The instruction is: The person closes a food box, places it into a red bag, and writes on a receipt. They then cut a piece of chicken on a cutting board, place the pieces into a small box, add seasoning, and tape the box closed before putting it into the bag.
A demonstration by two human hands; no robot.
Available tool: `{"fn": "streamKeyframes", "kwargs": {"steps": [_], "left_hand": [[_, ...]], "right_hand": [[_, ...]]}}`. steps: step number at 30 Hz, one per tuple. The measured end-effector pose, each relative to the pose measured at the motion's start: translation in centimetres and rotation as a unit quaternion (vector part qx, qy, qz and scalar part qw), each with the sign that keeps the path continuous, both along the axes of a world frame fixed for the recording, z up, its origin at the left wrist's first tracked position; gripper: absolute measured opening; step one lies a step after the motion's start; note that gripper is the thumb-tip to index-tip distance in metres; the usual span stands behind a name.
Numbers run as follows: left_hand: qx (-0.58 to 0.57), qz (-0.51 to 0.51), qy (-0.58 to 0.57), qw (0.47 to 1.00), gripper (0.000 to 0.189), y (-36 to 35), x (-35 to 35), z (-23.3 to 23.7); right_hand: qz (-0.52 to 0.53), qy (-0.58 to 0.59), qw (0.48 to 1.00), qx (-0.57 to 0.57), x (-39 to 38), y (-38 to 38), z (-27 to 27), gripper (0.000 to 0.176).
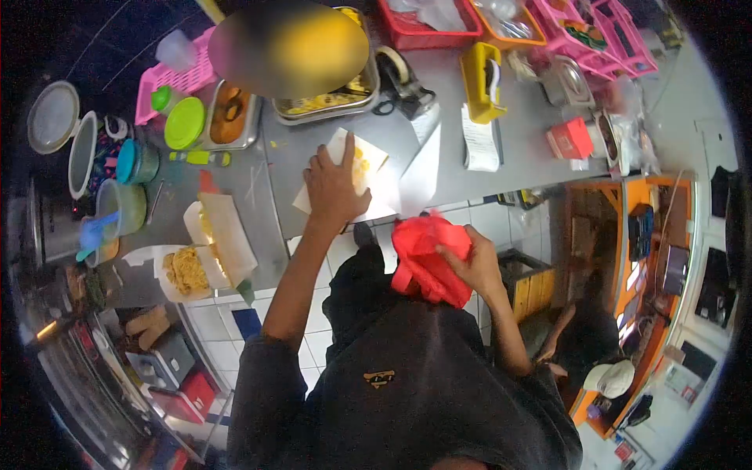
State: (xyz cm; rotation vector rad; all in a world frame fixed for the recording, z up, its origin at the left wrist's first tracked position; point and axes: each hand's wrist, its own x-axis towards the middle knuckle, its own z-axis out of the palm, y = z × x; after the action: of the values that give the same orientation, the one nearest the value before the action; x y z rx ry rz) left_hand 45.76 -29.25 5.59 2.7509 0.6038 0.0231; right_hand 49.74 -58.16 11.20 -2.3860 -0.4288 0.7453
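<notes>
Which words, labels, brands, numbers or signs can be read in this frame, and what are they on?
None can be read.
White slip: printed lines, too small.
Dark shirt: small emblem, no legible letters.
Red item at lower left: pale marking, too blurred.
Red bundle in the right hand: no lettering shows.

Wide-angle view under moderate, diffuse indoor light. We note a soft sheen on the steel counter [525, 141] and a nearly washed-out tone on the white paper [381, 202]; the red bundle [431, 258] reads saturated, whereas the dark shirt [439, 368] sinks toward black. An oval patch [290, 47] at top is heavily blurred (we can read only purple, grey and yellow within it). Toward the margins, the pale wall [709, 133] bends, detail softens, and black vignetting closes the corners.
</notes>
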Motion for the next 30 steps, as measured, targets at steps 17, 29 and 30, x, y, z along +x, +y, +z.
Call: {"fn": "streamKeyframes", "kwargs": {"steps": [17, 29, 30], "left_hand": [[-0.377, -0.384, 0.11, 0.836, 0.102, -14.0, -6.9, 8.6], [-0.36, -0.241, -0.048, 0.9, 0.071, -24.2, -6.5, 3.3], [-0.44, -0.18, -0.097, 0.874, 0.069, -24.5, -6.6, 2.5]], "right_hand": [[0.018, -0.23, 0.958, 0.172, -2.6, -9.0, 4.2, 0.029], [0.078, -0.361, 0.915, 0.161, -10.8, -17.6, 3.5, 0.028], [-0.001, -0.339, 0.933, 0.121, -11.2, -18.0, 3.0, 0.031]]}}
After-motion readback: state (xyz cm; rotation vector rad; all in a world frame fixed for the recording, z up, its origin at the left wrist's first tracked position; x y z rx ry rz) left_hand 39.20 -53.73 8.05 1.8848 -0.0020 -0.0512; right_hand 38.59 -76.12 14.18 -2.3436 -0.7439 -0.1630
